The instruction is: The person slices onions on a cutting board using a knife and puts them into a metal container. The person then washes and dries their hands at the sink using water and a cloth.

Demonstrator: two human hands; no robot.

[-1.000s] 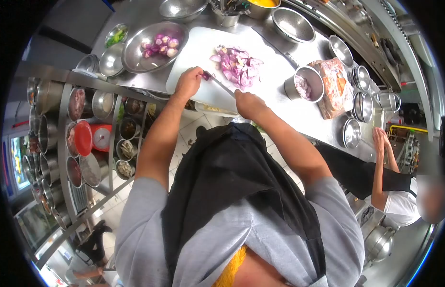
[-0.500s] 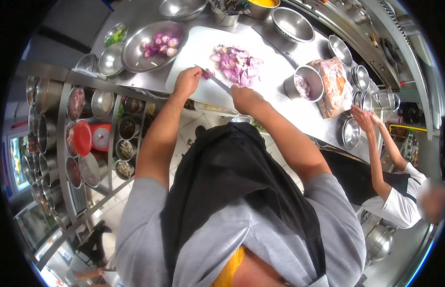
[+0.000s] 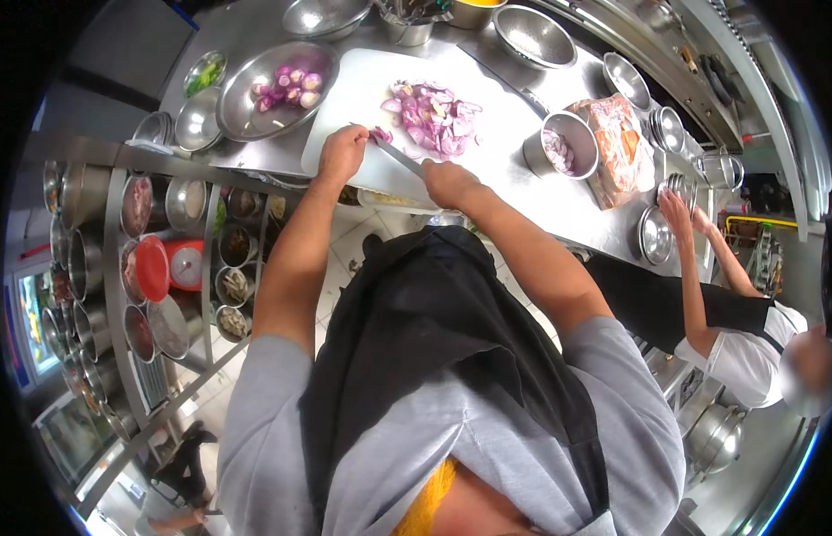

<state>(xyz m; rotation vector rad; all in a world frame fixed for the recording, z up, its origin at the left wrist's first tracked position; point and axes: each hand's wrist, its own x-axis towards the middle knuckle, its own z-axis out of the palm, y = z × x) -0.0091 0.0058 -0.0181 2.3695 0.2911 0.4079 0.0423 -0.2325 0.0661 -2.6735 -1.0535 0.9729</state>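
Note:
My right hand (image 3: 450,185) is closed round the handle of a knife (image 3: 400,157), whose blade points left over the white cutting board (image 3: 344,94). Close to the blade's far end, my left hand (image 3: 344,154) has its fingers drawn together; what they pinch is hidden. A few purple onion slices (image 3: 381,135) lie right by those fingertips, along the blade. Farther up the board spreads a loose pile of sliced red onions (image 3: 434,118). Peeled whole onions (image 3: 291,87) sit in a wide metal bowl (image 3: 242,107) left of the board.
A metal pot (image 3: 543,154) with onion slices stands right of the board, beside a plastic-wrapped package (image 3: 617,147). Metal bowls (image 3: 532,37) line the back. At right, a co-worker's hands (image 3: 677,214) touch small bowls. A rack of containers (image 3: 185,201) stands at left.
The whole view has shifted slightly, so the counter sits a little farther left. Both hands keep nearly the same place at the knife. The co-worker's hands are now over the small bowls.

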